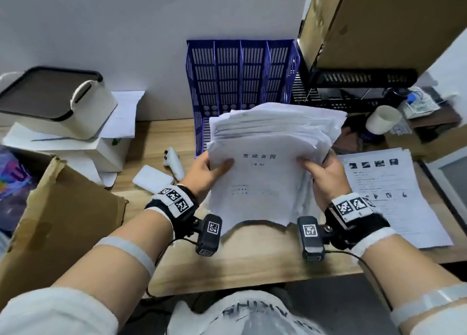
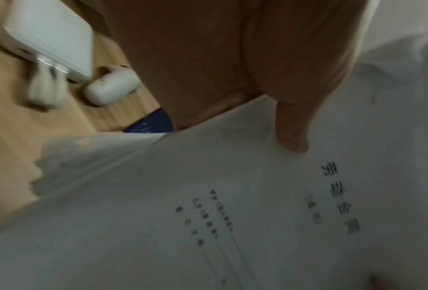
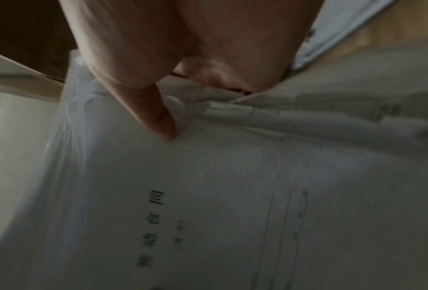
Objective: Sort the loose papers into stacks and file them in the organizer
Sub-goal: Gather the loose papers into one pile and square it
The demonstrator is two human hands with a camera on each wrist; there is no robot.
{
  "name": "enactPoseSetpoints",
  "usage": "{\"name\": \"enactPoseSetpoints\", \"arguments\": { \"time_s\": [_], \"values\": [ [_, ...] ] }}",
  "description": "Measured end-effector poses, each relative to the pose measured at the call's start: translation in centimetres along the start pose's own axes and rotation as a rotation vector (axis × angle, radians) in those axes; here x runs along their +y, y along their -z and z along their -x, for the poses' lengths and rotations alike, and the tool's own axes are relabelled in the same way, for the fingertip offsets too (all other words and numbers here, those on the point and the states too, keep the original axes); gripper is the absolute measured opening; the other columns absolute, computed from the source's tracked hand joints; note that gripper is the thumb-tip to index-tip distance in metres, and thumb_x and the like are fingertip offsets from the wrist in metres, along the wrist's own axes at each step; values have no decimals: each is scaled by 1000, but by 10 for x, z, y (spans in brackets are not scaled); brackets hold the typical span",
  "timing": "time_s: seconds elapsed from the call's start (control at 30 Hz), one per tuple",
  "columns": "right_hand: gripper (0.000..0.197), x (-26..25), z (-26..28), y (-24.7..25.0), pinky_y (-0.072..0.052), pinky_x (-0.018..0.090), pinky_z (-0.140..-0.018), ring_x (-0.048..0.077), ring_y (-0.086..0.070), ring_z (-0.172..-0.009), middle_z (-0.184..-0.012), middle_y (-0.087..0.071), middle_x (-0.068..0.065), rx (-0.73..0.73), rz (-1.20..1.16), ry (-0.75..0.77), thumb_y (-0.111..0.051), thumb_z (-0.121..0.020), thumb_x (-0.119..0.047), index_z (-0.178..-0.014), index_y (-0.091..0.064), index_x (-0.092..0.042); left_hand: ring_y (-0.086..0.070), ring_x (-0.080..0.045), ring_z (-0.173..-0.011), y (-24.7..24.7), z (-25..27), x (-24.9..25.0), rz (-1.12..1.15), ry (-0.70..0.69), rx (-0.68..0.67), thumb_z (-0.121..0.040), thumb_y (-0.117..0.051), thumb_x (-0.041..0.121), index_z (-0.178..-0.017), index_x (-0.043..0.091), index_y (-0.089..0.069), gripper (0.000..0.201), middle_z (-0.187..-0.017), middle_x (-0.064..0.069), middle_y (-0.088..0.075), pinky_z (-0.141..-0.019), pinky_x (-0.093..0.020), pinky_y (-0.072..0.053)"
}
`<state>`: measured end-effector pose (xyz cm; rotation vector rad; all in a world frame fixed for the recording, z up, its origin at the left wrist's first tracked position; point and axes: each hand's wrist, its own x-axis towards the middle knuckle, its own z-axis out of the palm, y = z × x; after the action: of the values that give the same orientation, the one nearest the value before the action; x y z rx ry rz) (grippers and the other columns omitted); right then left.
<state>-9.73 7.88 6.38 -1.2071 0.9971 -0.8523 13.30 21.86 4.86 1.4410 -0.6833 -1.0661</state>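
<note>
- Both hands have the stack (image 1: 267,163) mid-frame: left hand (image 1: 202,173) pinches the left edge, right hand (image 1: 326,175) the right, thumbs on top.
- Organizer (image 1: 240,82) sits straight beyond it, upper centre, slots running away from the hands.
- Neither hand's nearer, I'd say.

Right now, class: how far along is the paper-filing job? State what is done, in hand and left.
Done: one paper pile lies on the desk. In hand: the left hand and right hand grip an uneven stack of papers. Left: the blue organizer shows no papers in its visible slots.
</note>
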Motion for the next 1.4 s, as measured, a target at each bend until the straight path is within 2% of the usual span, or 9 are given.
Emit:
{"name": "enactPoseSetpoints", "arguments": {
  "time_s": [0.2, 0.33, 0.4, 0.53, 0.73, 0.87, 1.03, 1.2, 1.4],
  "values": [
    [26, 20, 22, 25, -51, 38, -94, 28, -65, -106, -101, -70, 6, 149, 196, -99, -68, -78, 1, -103, -67, -8, -68, -11, -104, -34, -1, -18, -45, -72, 36, -87, -74, 12, -129, 6, -57, 46, -119, -7, -72, -94, -31, -55],
    [25, 29, 36, 27, -41, 0, -57, 22, -59, -96, -101, -59, 4, 122, 419, -236, -62, -85, 2, -109, -63, 6, -67, -2, -94, -46, -7, -35, -172, -47, -34, -85, -75, 6, -122, 14, -61, 40, -113, -1, -72, -95, -30, -54],
    [29, 30, 36, 32, -36, -3, -46, 15, -53, -89, -104, -58, 3, 84, 459, -286, -62, -88, -6, -114, -62, 5, -66, -10, -93, -51, -12, -38, -227, -50, -22, -89, -72, 15, -115, 22, -65, 27, -109, -3, -72, -91, -33, -54],
    [36, 38, 37, 52, -47, 22, -68, 22, -60, -81, -105, -67, 16, 40, 628, -398, -67, -85, -34, -102, -64, -2, -70, -36, -105, -68, -25, -43, -67, 66, 14, -78, -77, 45, -107, 9, -72, 46, -109, -15, -75, -93, -54, -56],
    [22, 17, 22, 118, -41, 26, -81, 26, -62, -97, -98, -65, 9, 105, 670, -247, -68, -86, -22, -104, -63, -11, -69, -37, -107, -135, -49, -47, 155, 295, -52, -95, -64, 21, -121, 1, -64, 33, -116, -19, -72, -94, -54, -55],
    [41, 23, -9, 184, -44, 31, -92, 31, -59, -112, -122, -64, 12, 135, 813, -310, -65, -88, -24, -125, -57, -9, -71, -37, -101, -203, -64, -61, 44, 407, -152, -94, -60, 3, -124, 2, -60, 31, -115, -19, -72, -91, -58, -55],
    [21, 32, -42, 271, -46, 34, -83, 36, -61, -103, -112, -66, 16, 177, 931, -415, -64, -86, -24, -104, -59, -13, -71, -39, -100, -295, -75, -72, -31, 442, -213, -80, -57, -5, -112, 5, -66, 34, -111, -18, -73, -87, -51, -58],
    [53, 43, -80, 337, -42, 36, -97, 36, -51, -124, -139, -50, 17, 158, 1050, -593, -64, -87, -31, -134, -50, -11, -66, -37, -106, -357, -88, -96, -74, 530, -198, -90, -62, 1, -123, 5, -60, 33, -124, -16, -68, -79, -33, -51],
    [85, 77, -98, 366, -44, 41, -101, 36, -48, -126, -146, -42, 12, 33, 1039, -689, -70, -75, -34, -147, -26, -23, -68, -36, -107, -366, -95, -129, -101, 596, -105, -74, -71, 20, -119, 21, -57, 47, -119, -3, -71, -83, -50, -54]
  ]
}}
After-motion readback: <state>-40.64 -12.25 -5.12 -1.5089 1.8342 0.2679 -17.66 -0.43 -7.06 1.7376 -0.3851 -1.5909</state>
